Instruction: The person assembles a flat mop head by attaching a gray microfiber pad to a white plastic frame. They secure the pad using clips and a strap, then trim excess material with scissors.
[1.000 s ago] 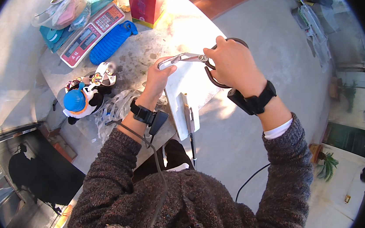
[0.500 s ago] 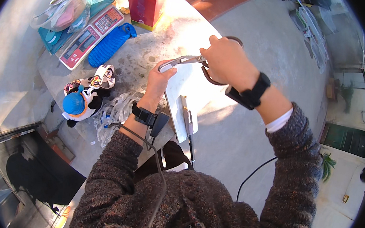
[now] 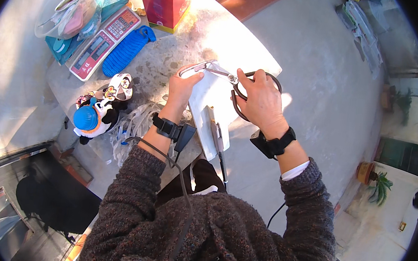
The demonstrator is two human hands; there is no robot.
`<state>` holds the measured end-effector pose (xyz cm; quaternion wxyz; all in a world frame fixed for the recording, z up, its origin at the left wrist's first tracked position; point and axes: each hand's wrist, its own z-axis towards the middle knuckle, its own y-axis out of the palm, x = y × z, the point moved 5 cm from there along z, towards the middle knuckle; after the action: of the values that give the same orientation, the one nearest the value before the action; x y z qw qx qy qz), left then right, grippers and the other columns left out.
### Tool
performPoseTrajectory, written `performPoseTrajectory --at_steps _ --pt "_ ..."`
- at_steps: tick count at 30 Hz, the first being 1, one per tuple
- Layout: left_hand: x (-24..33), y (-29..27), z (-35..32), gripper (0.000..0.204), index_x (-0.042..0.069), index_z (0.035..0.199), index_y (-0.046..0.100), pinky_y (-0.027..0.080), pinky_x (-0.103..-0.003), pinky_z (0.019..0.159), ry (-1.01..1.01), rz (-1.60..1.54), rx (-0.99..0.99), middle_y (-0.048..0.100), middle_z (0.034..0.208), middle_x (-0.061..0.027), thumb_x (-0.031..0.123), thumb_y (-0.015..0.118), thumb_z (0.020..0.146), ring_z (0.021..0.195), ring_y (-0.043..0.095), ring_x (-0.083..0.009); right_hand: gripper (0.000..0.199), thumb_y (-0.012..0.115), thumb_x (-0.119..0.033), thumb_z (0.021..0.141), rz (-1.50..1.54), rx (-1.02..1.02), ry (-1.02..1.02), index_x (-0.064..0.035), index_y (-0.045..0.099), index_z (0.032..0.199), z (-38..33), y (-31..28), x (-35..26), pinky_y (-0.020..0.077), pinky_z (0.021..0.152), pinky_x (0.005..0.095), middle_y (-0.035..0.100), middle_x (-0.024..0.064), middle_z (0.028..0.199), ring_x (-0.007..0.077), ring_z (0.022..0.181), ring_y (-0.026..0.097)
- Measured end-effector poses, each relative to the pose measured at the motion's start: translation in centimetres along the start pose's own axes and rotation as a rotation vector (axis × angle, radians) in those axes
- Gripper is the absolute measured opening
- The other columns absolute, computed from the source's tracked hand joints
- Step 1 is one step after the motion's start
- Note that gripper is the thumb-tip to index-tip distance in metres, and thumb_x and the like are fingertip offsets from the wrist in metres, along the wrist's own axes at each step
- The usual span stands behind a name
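My right hand (image 3: 264, 105) grips a pair of scissors (image 3: 231, 78) by dark loop handles, which stand apart. Its metal blades point left, toward my left hand (image 3: 179, 91). Between the thumb and fingers of that hand is a thin, pale, curved strip (image 3: 187, 68); its kind is hard to make out. Blade tips and strip meet or overlap just above my left thumb, and glare hides whether they touch. Both hands are raised over a white board (image 3: 204, 100) at the table's right edge.
On the table (image 3: 169, 51) are a red box (image 3: 163, 0), a red-and-white scale (image 3: 96, 51), a blue knitted pouch (image 3: 124, 54), a plastic bag (image 3: 79, 15), a blue-capped plush item (image 3: 87, 118) and crumpled clear plastic (image 3: 137, 118). A long knife-like tool (image 3: 215, 131) lies on the board.
My right hand has moved down and slightly right with the scissors, whose handles now show more fully. My left hand stays nearly in place, still pinching the curved strip.
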<state>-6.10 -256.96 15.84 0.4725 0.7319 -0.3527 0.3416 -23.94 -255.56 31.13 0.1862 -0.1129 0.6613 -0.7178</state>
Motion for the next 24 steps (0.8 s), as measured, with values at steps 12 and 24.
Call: performPoseTrajectory --at_steps 12,24 --pt "0.2 0.0 0.4 0.034 -0.003 0.109 0.063 0.052 -0.027 0.075 0.015 -0.02 -0.005 0.068 0.097 -0.0097 -0.001 0.071 0.076 0.083 0.064 -0.015 0.053 0.073 -0.026 0.075 0.065 0.116 0.036 -0.0125 0.06 0.124 -2.2 2.7 0.8 0.0517 0.067 0.0382 0.05 0.011 0.093 0.0289 0.087 0.055" --pt "0.4 0.1 0.4 0.032 -0.003 0.108 0.062 0.053 -0.027 0.076 0.107 0.016 -0.044 0.067 0.098 -0.0093 -0.001 0.071 0.077 0.083 0.064 -0.0144 0.057 0.079 -0.028 0.07 0.189 0.382 0.044 -0.0134 0.063 0.123 -3.6 8.1 2.0 0.0512 0.067 0.0365 0.054 0.0115 0.098 0.0263 0.084 0.058"
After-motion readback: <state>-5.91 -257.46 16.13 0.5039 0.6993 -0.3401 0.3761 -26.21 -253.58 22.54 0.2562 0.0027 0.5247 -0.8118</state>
